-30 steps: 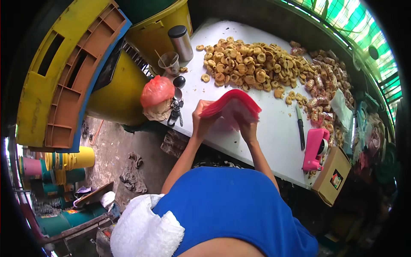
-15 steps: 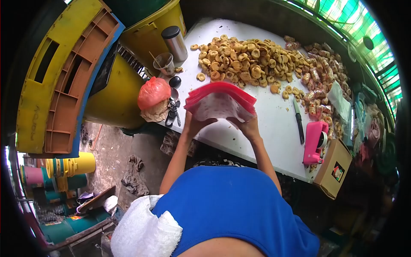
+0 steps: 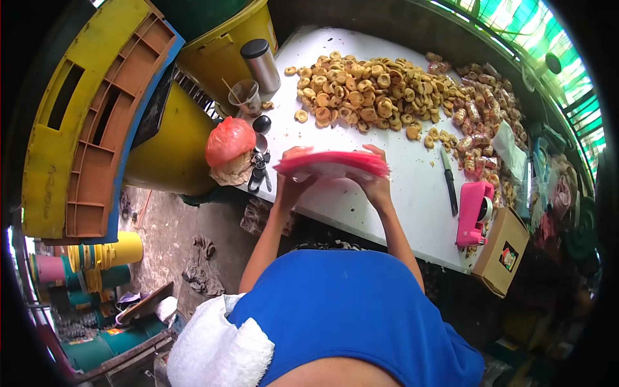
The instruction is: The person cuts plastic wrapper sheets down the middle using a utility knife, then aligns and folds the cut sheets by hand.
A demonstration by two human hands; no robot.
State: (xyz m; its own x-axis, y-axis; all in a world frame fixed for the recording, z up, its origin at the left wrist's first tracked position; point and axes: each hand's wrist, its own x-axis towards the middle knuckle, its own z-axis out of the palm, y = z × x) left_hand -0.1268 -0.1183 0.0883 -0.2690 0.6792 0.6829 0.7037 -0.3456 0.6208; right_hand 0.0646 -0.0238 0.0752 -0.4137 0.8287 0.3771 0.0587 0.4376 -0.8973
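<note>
A stack of thin plastic bags (image 3: 332,161), red along the edge and partly see-through, is held over the near edge of the white table (image 3: 400,193). My left hand (image 3: 292,187) grips its left end, fingers on the far side and thumb on the near side. At the other end my right hand (image 3: 375,186) has the same kind of grip. The stack is seen almost edge-on and slightly blurred. Beyond it lies a big heap of round, golden-brown baked pieces (image 3: 367,93). Filled clear packs (image 3: 490,106) of them are piled at the right.
On the right are a knife (image 3: 449,184), a pink tape dispenser (image 3: 472,216) and a cardboard box (image 3: 503,253). To the left stand a tumbler (image 3: 261,66), a plastic cup (image 3: 246,98), a red plastic bag (image 3: 229,143) and spoons (image 3: 259,164). Yellow bins (image 3: 171,135) adjoin the table.
The bag stack has tipped from showing its broad face to nearly edge-on, its top lower. Fingertips of both hands now show above its far edge.
</note>
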